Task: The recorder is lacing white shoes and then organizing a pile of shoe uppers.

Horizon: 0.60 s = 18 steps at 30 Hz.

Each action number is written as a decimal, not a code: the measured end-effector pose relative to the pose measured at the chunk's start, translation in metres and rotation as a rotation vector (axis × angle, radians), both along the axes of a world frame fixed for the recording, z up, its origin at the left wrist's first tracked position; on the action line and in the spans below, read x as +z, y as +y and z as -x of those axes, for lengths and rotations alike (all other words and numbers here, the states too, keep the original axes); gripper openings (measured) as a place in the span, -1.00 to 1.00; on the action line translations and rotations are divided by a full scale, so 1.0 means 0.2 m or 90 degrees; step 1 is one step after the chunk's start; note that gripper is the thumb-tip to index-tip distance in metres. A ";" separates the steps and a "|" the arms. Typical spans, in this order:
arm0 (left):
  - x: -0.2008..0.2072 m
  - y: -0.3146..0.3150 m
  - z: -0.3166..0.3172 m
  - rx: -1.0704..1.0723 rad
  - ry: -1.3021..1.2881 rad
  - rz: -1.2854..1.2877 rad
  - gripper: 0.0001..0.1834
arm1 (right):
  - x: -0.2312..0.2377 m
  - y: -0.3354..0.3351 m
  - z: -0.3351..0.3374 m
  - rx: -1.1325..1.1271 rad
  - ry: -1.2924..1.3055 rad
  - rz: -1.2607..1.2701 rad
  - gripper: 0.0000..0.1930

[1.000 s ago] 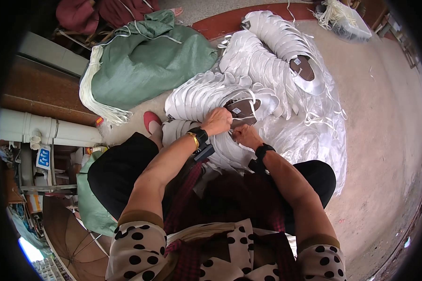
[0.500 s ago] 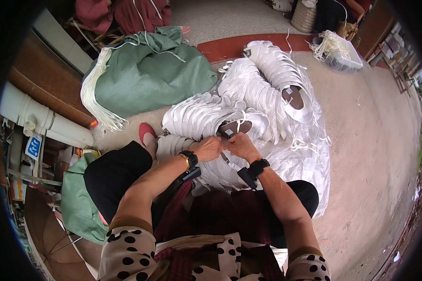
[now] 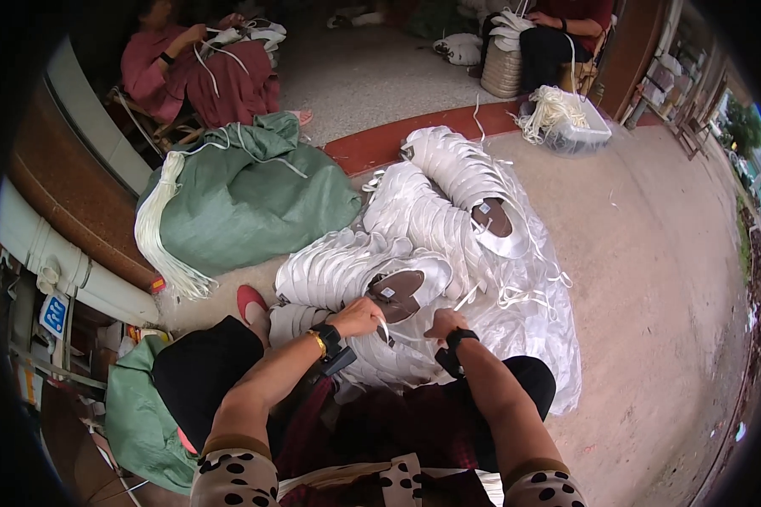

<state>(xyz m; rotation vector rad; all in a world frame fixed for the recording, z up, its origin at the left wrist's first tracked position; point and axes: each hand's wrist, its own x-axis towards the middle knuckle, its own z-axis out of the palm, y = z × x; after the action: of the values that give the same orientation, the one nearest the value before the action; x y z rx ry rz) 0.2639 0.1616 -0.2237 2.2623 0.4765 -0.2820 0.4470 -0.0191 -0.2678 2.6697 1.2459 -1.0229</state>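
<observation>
Rows of nested white shoe uppers (image 3: 334, 266) lie before me, with a brown insole (image 3: 396, 291) showing at the end of the nearest upper row. My left hand (image 3: 359, 318) is closed on a white cord (image 3: 385, 329), just below that insole. To its right, my right hand (image 3: 448, 324) is closed too, and a white cord end (image 3: 467, 297) sticks up from its fingers. A gap separates the two hands. Whether both pieces belong to one cord is hidden. Lower white uppers (image 3: 389, 363) lie beneath my hands.
Beyond lie more nested uppers (image 3: 448, 169) on clear plastic sheeting (image 3: 550, 355). A green sack (image 3: 254, 203) with a white cord bundle (image 3: 156, 220) stands far left. A plastic tub (image 3: 596, 131) of cords is far right. Two people (image 3: 173, 72) sit at the back, handling white pieces.
My hands were together by the insole; they have moved apart, each with white cord in its fingers. The cord loop over the insole is gone from there. My view has tilted up.
</observation>
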 end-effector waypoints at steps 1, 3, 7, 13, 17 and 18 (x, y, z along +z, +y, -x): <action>-0.01 0.00 -0.01 -0.011 -0.038 -0.019 -0.73 | 0.03 0.07 0.10 0.057 0.029 -0.088 -0.56; -0.05 -0.01 -0.01 -0.006 -0.061 -0.026 -0.80 | 0.05 0.24 0.28 0.169 0.029 -0.206 -0.67; -0.11 -0.04 -0.02 0.044 -0.120 -0.159 -0.89 | 0.00 0.33 0.35 0.054 0.118 -0.451 -0.79; -0.09 -0.08 -0.05 -0.014 -0.150 -0.252 -0.95 | -0.21 0.30 0.28 -0.004 0.241 -0.584 -0.80; -0.05 -0.06 -0.07 0.060 -0.125 -0.271 -0.96 | -0.28 0.31 0.30 -0.049 0.370 -0.633 -0.76; -0.04 -0.05 -0.07 0.061 -0.106 -0.262 -0.97 | -0.28 0.32 0.30 -0.086 0.392 -0.603 -0.74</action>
<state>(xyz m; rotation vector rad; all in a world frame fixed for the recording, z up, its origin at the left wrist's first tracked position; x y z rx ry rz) 0.2788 0.1510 -0.2323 2.6229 0.5947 0.0627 0.3868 0.0440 -0.3243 3.2194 2.1207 -1.7046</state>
